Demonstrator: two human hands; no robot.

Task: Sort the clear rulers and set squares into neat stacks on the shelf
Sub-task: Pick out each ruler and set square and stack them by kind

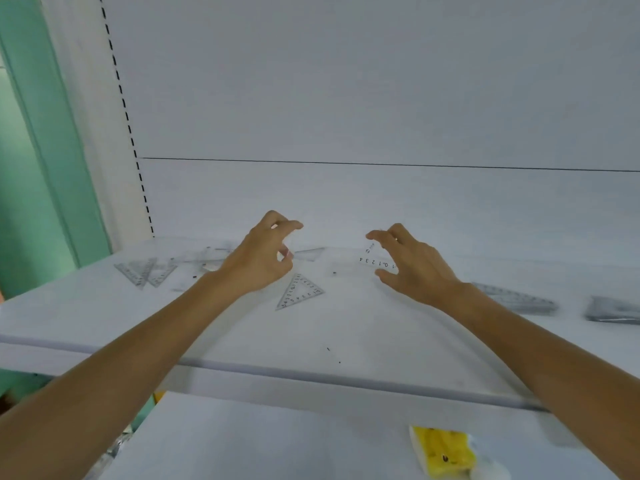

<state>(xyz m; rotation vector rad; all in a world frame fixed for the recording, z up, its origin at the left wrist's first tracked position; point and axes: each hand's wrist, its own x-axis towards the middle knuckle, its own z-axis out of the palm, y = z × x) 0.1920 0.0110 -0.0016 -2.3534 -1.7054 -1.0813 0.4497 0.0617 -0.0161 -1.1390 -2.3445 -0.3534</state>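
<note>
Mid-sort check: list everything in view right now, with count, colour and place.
shelf: one, white, across the middle
overlapping set squares: at least two, clear, shelf's left
loose clear pieces: count unclear, blurred, back left
single set square: one, clear, flat at shelf's middle
clear ruler: one, black numerals, right of centre
stacks: two, grey-clear, shelf's right end, the second at the frame edge
yellow packet: one, yellow, lower shelf, front right
green panel: one, left edge
left hand: fingers curled above shelf, grip unclear
right hand: thumb and fingers hold the ruler's end
</note>
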